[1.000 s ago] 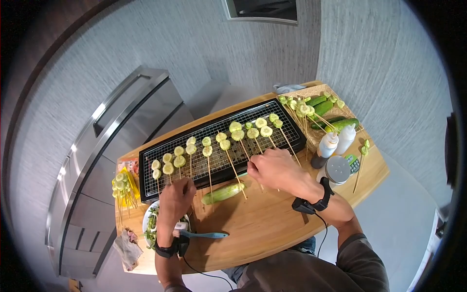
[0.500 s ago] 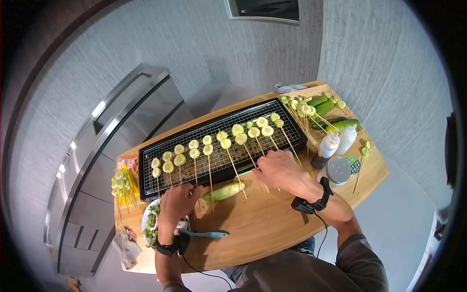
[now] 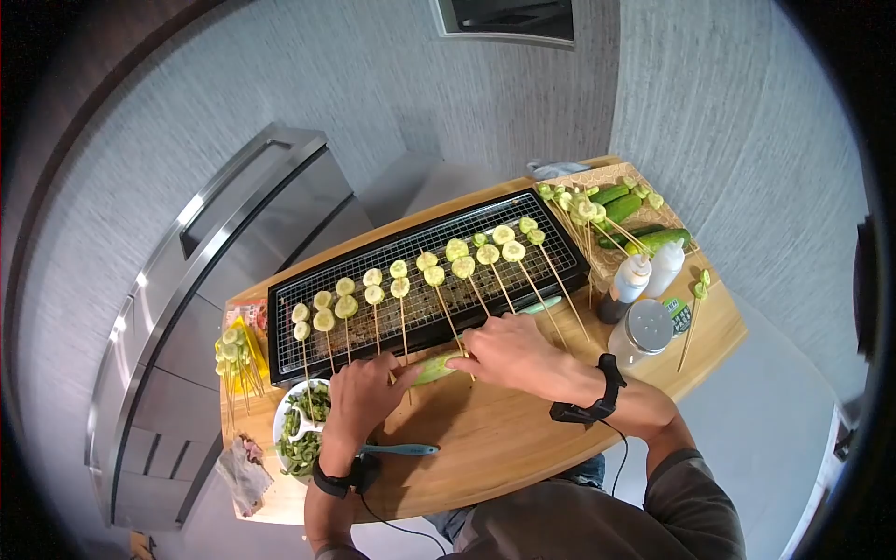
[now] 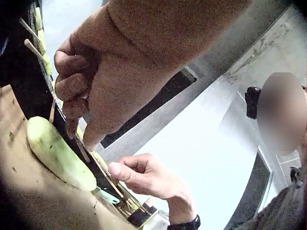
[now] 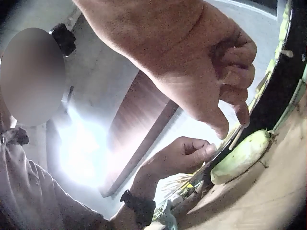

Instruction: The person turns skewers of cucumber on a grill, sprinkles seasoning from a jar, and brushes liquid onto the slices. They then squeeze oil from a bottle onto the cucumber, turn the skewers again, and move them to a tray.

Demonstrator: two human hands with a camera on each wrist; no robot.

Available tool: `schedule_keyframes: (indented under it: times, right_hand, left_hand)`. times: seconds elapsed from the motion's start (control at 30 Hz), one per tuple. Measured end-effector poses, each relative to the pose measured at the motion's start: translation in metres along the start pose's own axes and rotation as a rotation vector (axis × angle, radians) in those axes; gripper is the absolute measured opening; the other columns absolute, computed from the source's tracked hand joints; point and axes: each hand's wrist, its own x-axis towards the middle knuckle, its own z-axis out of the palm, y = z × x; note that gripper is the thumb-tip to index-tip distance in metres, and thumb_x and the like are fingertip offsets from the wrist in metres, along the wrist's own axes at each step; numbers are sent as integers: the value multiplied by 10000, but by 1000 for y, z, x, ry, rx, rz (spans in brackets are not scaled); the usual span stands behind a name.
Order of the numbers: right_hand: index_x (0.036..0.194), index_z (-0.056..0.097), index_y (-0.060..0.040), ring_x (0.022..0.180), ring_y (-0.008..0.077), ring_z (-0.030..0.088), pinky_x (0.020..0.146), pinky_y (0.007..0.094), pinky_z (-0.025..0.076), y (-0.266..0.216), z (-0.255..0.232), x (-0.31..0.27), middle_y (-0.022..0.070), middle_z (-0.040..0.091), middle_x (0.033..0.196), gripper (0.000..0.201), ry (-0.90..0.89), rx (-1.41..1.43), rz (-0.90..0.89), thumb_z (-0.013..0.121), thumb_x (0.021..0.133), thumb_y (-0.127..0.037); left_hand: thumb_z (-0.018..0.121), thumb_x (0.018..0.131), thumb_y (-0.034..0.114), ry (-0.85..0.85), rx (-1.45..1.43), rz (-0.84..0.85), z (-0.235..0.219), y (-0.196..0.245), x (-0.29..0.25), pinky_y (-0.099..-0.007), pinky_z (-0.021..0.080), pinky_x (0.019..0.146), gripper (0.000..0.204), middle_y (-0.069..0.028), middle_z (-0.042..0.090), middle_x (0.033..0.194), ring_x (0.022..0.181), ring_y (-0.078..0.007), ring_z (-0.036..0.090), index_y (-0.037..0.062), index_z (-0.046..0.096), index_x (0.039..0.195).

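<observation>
In the head view, cucumber-slice skewers (image 3: 433, 276) lie across a black wire grill (image 3: 327, 264), sticks toward the person. The left hand (image 3: 366, 399) is at stick ends left of centre; in the left wrist view the left hand's (image 4: 105, 91) thumb and index finger pinch a thin stick (image 4: 83, 150). Close beside it, the right hand (image 3: 513, 353) is at another stick; the right wrist view shows the right hand (image 5: 201, 72) with thumb and index finger on either side of that stick (image 5: 233, 140). A pale green cucumber (image 5: 241, 157) lies on the wood below the fingers.
A bowl of greens (image 3: 301, 448) and a blue-handled brush (image 3: 401, 450) are near the left hand. At right stand squeeze bottles (image 3: 665, 266) and a shaker jar (image 3: 644, 331); a board with cucumbers (image 3: 619, 207) is behind them. More skewers rest on yellow packaging (image 3: 250, 343) at left.
The right hand has moved left and toward the person, off the sticks further right, uncovering a pale green piece by the grill. The left hand has shifted right, and more of the bowl shows.
</observation>
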Motion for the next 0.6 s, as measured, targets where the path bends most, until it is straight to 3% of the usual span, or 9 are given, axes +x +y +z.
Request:
schedule_keyframes:
  times: [0.1,0.17,0.27,0.4,0.47,0.6]
  right_hand:
    - [819,727,-13,708,391,718,645,478,570,0,5,0,202,696,689,428,-50,10,-5,672,953,-416]
    - [813,729,-8,708,389,720,641,488,571,3,13,1,211,694,688,381,36,12,-35,664,953,-356]
    - [801,726,-6,687,388,717,628,494,569,4,10,3,219,690,679,298,-49,13,12,648,923,-266]
    - [793,722,-11,650,389,707,616,490,566,5,7,4,219,686,671,239,-21,19,16,633,872,-218]
    - [735,720,-13,607,367,697,577,453,549,2,2,4,201,656,615,243,108,64,36,638,864,-202]
    - [751,713,-30,600,372,693,575,465,549,2,-9,4,189,655,606,236,243,91,4,622,871,-212]
  left_hand:
    - [749,895,448,-36,11,30,4,-1,-1,-424,527,531,392,-117,674,609,585,-329,688,84,711,756]
    - [746,897,368,-87,-25,-17,2,2,-1,-435,533,566,312,-119,674,644,615,-344,686,78,707,788]
    - [719,897,297,-79,-14,-6,3,1,0,-447,532,569,238,-150,662,652,627,-367,679,78,713,805]
    - [672,893,235,-49,-27,-13,-2,5,3,-446,541,552,208,-183,653,634,595,-382,666,74,709,766]
    - [668,889,190,84,-61,24,-1,3,4,-435,528,536,177,-177,643,621,584,-379,659,60,686,771]
    - [653,900,146,152,-203,-1,-13,9,6,-428,511,522,150,-173,631,609,566,-372,650,43,665,792]
